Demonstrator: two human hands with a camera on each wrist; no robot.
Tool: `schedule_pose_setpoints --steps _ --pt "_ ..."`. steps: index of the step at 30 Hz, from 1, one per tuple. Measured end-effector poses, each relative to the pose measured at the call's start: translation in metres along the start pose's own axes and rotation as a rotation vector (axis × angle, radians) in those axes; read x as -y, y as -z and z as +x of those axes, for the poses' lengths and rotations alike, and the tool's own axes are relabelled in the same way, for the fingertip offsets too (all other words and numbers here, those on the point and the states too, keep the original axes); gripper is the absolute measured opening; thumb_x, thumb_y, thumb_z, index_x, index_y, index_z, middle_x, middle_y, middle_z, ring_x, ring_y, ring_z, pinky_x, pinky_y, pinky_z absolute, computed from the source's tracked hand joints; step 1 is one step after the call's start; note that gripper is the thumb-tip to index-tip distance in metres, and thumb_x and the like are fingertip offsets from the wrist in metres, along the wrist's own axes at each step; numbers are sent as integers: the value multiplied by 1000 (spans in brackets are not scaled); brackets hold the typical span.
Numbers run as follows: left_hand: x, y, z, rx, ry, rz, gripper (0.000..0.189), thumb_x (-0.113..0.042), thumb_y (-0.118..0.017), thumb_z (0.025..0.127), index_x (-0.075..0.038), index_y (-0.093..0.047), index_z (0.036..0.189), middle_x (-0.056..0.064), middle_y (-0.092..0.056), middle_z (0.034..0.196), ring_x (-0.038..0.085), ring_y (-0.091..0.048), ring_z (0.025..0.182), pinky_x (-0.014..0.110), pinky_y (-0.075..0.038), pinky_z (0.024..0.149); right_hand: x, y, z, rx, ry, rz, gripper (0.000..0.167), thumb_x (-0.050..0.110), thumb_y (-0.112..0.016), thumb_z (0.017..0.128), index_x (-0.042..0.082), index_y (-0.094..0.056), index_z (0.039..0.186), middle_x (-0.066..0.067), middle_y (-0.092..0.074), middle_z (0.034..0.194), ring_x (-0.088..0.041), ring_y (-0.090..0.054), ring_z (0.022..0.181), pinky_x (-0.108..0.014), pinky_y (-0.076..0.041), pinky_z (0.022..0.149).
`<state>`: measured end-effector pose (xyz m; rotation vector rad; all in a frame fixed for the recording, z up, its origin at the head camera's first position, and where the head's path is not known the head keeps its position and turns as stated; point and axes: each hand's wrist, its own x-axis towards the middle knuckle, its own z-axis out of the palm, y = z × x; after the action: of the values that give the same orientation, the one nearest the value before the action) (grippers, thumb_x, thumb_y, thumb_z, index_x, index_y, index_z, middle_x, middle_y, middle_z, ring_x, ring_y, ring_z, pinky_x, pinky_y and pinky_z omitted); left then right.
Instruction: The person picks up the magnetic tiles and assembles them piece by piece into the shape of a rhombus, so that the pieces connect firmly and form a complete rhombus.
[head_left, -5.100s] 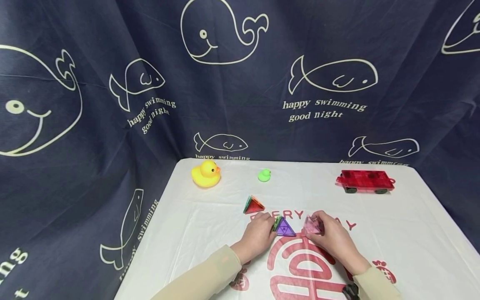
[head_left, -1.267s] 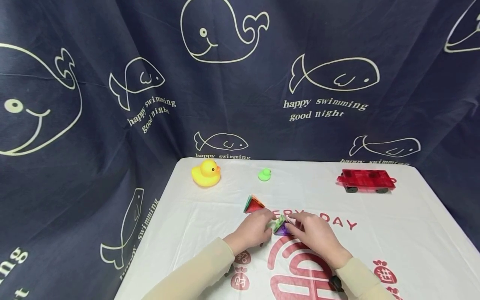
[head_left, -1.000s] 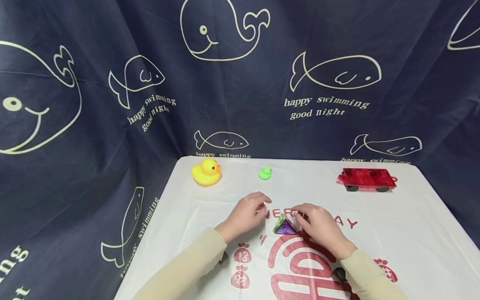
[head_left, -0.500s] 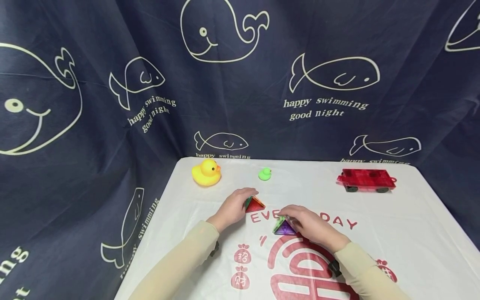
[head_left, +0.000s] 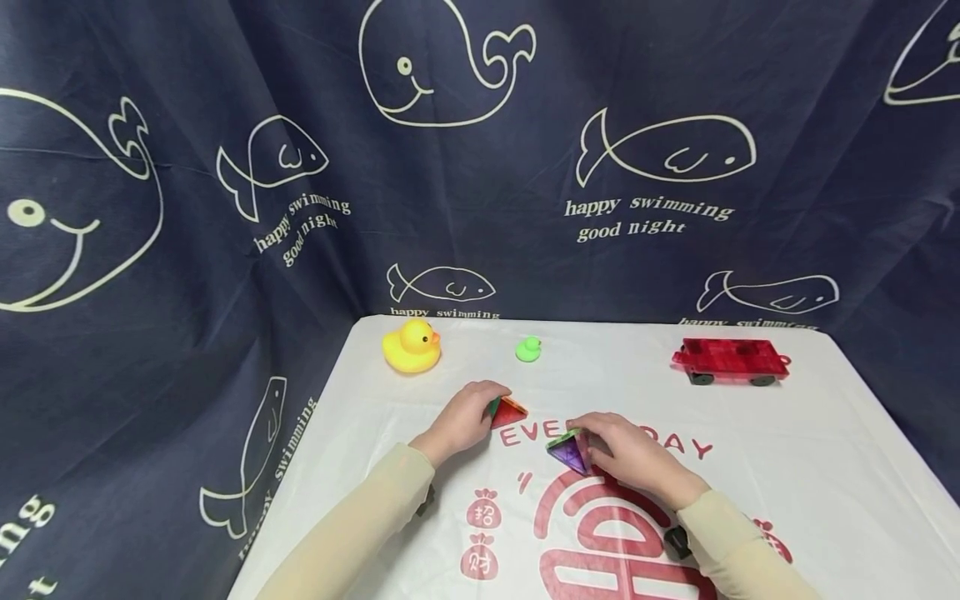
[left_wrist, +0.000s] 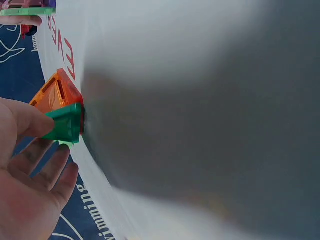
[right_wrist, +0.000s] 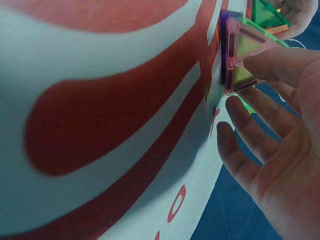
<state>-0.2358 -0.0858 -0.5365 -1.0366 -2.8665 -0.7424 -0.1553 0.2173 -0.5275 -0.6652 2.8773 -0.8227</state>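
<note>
My left hand (head_left: 461, 417) pinches a small pyramid of triangular magnetic tiles (head_left: 510, 413) with green, orange and red faces. In the left wrist view, the thumb lies on the green tile (left_wrist: 67, 124), beside the orange tile (left_wrist: 50, 95). Nearer and to the right, my right hand (head_left: 630, 454) pinches a second magnetic-tile pyramid with a purple tile (head_left: 572, 455), a green edge and a pink side. The right wrist view has the thumb against the pink tile (right_wrist: 245, 37). The fingers' far contacts are partly hidden. The two pyramids stand apart.
A yellow duck (head_left: 412, 348) sits at the back left of the white table (head_left: 360, 467), with a small green duck (head_left: 528, 349) to its right. At the back right stands a red wheeled car base (head_left: 731, 358). A dark printed curtain (head_left: 525, 225) hangs behind.
The pink tile has joined the purple and green ones under my right hand, and that pyramid has just turned. My left hand has left it, moved back-left and taken hold of the red-orange-green pyramid.
</note>
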Motion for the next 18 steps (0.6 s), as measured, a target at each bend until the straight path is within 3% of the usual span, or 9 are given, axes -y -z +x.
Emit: schedule_pose_setpoints --steps 3,10,13,16,18 --pt "1 -1 -2 -5 19 -12 48 6 -67 88 -8 -66 135 5 -67 130 24 -60 123 38 -45 110 -3 1 -4 -8 -55 -8 43 15 -78 93 12 -68 135 -4 -68 130 -26 -63 121 -53 -50 104" --pt "-4 -2 -13 24 78 -37 48 -10 -75 90 -10 -64 137 2 -64 122 19 -59 113 37 -49 104 -8 1 -16 -39 -86 -42 45 22 -84 90 8 -67 130 -7 -70 125 -30 -65 119 -55 -51 102" --pt "-7 -5 -19 39 84 -45 46 -16 -76 93 -10 -64 137 1 -62 119 15 -58 109 35 -50 101 -8 0 -19 -26 -130 -41 41 29 -85 89 10 -67 122 -2 -70 109 -24 -67 102 -50 -56 92" --pt "-8 -8 -24 50 86 -62 44 -20 -77 95 -11 -65 136 -1 -61 118 13 -57 105 34 -51 99 -8 -1 -21 -23 -164 -30 40 32 -85 89 12 -65 116 2 -64 95 -18 -60 86 -42 -54 79" --pt "-8 -9 -25 51 87 -70 45 -21 -78 94 -12 -64 136 0 -61 117 13 -57 103 34 -51 98 -8 -1 -22 -33 -166 -25 43 33 -85 88 10 -65 119 -1 -66 99 -21 -62 89 -44 -55 81"
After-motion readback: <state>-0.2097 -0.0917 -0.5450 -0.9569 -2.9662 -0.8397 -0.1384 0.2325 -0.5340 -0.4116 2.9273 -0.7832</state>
